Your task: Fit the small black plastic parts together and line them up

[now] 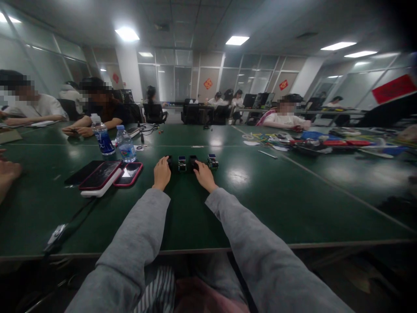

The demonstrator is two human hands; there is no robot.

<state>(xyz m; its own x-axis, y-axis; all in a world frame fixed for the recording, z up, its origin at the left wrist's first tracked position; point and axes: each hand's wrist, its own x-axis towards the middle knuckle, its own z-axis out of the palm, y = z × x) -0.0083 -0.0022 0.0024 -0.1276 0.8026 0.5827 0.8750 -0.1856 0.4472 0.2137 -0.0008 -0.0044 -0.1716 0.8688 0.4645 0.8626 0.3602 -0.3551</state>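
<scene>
Four small items stand in a row on the green table [192, 204]. At the left end, my left hand [162, 174] has its fingers closed round the side of a small black block [170, 161]. Beside it is a small circuit-board module [182, 164] with a little screen on top, touched by neither hand. My right hand [205, 176] grips a second black block [193, 160] with its fingers. Just right of that hand stands another circuit-board module [213, 161] with a similar screen. My fingers partly hide both black blocks, and their exact kind is unclear.
Left of my hands lie a red-edged phone [128, 174], another phone [100, 175] on a white slab, and two water bottles [126, 144]. A cable [78, 213] runs toward the front edge. Cluttered tools and wires [312, 142] lie right. People sit around the table.
</scene>
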